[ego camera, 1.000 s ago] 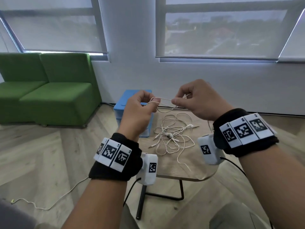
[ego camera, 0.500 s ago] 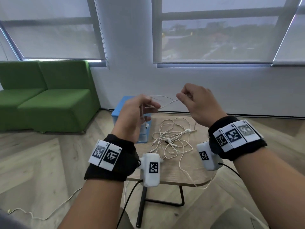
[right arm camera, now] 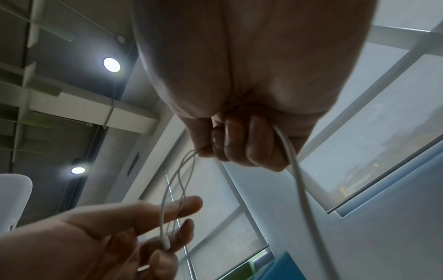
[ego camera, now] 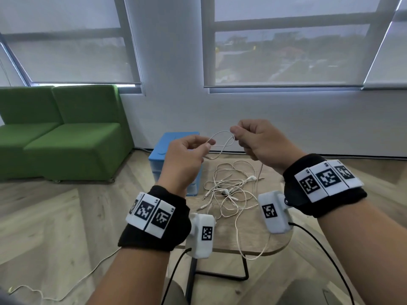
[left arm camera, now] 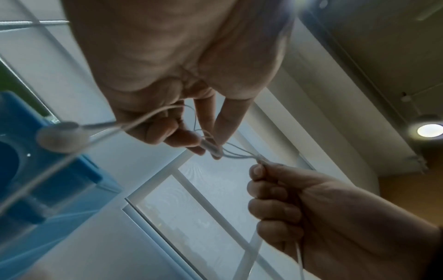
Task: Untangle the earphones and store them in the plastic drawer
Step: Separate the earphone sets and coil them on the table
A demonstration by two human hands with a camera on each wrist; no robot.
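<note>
Both hands are raised above a small wooden table (ego camera: 229, 236). My left hand (ego camera: 187, 150) pinches a thin white earphone cable (ego camera: 222, 142) between thumb and fingers; an earbud (left arm camera: 62, 137) dangles below it. My right hand (ego camera: 257, 139) is curled round the same cable, pinching its crossed loop at the fingertips (right arm camera: 203, 151). A tangled heap of white earphones (ego camera: 229, 188) lies on the table under the hands. The blue-topped plastic drawer unit (ego camera: 163, 150) stands at the table's far left, partly hidden by my left hand.
A green sofa (ego camera: 66, 133) sits at the left against the window wall. A loose white cable (ego camera: 66, 289) trails over the wooden floor at lower left. One earphone cord (ego camera: 255, 256) hangs over the table's near edge. Black wrist-camera leads run down from both wrists.
The hands drew apart, then came closer again and rose slightly. The cable between them now forms a crossed loop instead of a straight span.
</note>
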